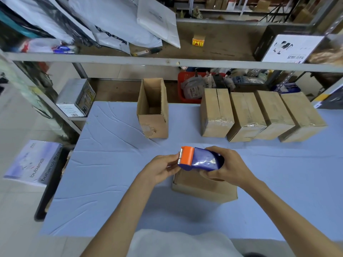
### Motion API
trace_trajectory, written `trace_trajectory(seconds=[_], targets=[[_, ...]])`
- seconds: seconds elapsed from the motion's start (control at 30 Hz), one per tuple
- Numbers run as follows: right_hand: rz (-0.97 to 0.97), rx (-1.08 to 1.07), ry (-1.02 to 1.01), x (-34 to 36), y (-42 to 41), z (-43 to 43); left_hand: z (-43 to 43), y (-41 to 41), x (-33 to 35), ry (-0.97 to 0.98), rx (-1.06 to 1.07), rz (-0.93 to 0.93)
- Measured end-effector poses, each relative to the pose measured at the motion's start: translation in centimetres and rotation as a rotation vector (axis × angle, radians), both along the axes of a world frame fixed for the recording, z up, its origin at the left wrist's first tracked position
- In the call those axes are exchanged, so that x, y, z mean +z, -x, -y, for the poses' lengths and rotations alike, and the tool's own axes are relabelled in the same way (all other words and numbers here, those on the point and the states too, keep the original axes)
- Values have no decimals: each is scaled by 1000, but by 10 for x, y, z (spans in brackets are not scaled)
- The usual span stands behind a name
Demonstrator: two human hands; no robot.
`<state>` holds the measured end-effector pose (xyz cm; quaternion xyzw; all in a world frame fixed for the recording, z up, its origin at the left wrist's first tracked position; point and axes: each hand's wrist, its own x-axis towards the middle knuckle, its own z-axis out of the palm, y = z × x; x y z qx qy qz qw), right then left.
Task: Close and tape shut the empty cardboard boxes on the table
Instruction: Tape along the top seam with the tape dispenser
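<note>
Blue-and-orange plastic tape dispenser was clamped in right hand, its cutter teeth pinched by left hand. Held over closed brown cardboard box, likely for freeing tape end.

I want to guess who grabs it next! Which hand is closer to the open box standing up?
Left. The left hand sits nearer, in front of the open box; the right hand grips the tape dispenser farther to the right.
</note>
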<state>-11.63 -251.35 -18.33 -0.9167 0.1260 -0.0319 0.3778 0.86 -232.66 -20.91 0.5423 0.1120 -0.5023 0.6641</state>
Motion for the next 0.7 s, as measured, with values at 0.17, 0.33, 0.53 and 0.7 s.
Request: trace_trajectory(seconds=[0.17, 0.33, 0.53, 0.7], targets=[[7, 8, -4, 0, 2, -2, 5, 4, 3, -122, -102, 144], [-5, 17, -9, 2, 4, -2, 9, 2, 8, -201, -174, 195], [2, 8, -11, 4, 5, -3, 8, 0, 11, -262, -231, 259], [-1, 6, 4, 3, 4, -4, 7, 1, 13, -302, -252, 335]])
